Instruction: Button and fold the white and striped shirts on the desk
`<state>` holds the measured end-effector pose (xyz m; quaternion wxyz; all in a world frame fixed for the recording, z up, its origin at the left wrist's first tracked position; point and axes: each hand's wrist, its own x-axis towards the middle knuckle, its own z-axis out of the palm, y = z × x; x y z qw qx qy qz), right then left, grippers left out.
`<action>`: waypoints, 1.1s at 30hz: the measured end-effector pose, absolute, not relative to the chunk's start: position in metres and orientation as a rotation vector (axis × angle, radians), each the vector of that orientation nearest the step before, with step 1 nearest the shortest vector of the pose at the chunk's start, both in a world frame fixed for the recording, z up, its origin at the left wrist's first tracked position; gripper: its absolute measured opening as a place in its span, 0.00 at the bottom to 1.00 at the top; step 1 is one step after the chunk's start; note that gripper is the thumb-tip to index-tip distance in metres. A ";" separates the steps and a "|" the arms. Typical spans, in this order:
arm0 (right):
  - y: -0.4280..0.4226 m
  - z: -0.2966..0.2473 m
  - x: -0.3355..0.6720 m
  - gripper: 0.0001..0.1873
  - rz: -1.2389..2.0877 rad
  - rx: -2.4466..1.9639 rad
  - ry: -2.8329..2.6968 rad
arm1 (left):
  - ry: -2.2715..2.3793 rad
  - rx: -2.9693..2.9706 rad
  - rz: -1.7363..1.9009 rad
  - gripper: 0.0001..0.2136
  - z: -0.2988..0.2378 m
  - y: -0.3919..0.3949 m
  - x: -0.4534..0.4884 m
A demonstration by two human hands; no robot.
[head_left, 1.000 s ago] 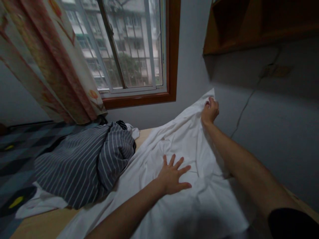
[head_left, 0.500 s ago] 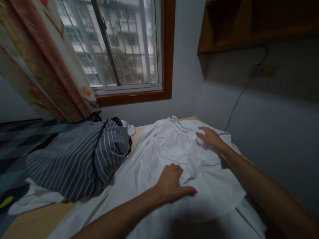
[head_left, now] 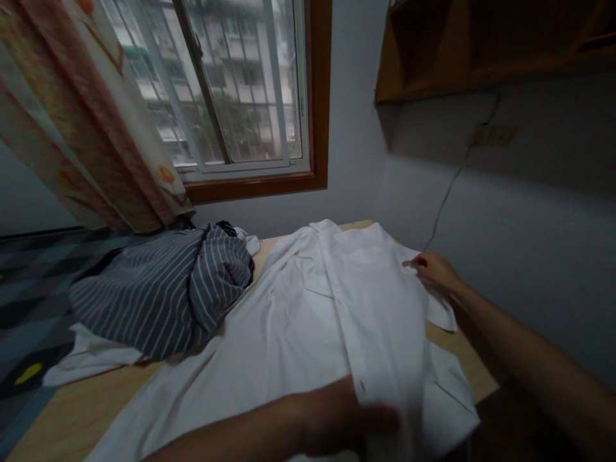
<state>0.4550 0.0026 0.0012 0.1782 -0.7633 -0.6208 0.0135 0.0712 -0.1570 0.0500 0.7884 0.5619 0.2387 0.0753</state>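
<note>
A white shirt lies spread over a light wooden board, its front panel laid out in a long strip with a straight edge. At the near end of that strip is my left hand, blurred by motion; its fingers go under the cloth and its thumb lies on top. My right hand pinches the shirt's right side between thumb and fingers, close to the wall.
A dark striped garment lies heaped to the left, with white cloth under it. Wooden board shows at the front left. Behind stand a window and a curtain. A shelf and a cable are at right.
The bunched front of the shirt has been pulled out smoother. My left hand has moved down and closed on the cloth; my right hand has shifted right and now pinches the shirt's side.
</note>
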 end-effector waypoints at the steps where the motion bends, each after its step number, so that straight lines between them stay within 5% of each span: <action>1: 0.002 0.004 0.452 0.12 0.028 -2.201 -1.745 | 0.527 1.369 0.057 0.16 0.044 -0.164 0.072; 5: 0.000 0.018 0.430 0.14 -0.115 -2.217 -1.700 | 0.798 1.978 -0.045 0.13 0.058 -0.155 0.055; 9: -0.005 0.029 0.388 0.16 -0.101 -1.872 -1.956 | 1.663 2.468 0.143 0.16 0.096 -0.117 -0.018; 13: -0.023 0.022 0.331 0.23 0.167 -1.436 -2.337 | 2.370 2.244 -0.295 0.21 0.091 -0.100 -0.114; 18: -0.037 -0.011 0.283 0.32 0.350 -1.307 -2.529 | 2.246 2.094 -0.238 0.17 0.056 -0.110 -0.173; 22: -0.037 -0.029 0.278 0.32 0.315 -1.358 -2.491 | 2.168 2.077 -0.041 0.15 0.046 -0.112 -0.172; 27: -0.039 -0.035 0.283 0.31 0.266 -1.388 -2.463 | 2.422 2.075 -0.071 0.25 0.044 -0.112 -0.169; 33: -0.040 -0.041 0.284 0.30 0.215 -1.360 -2.414 | 2.093 1.874 0.195 0.19 0.048 -0.120 -0.173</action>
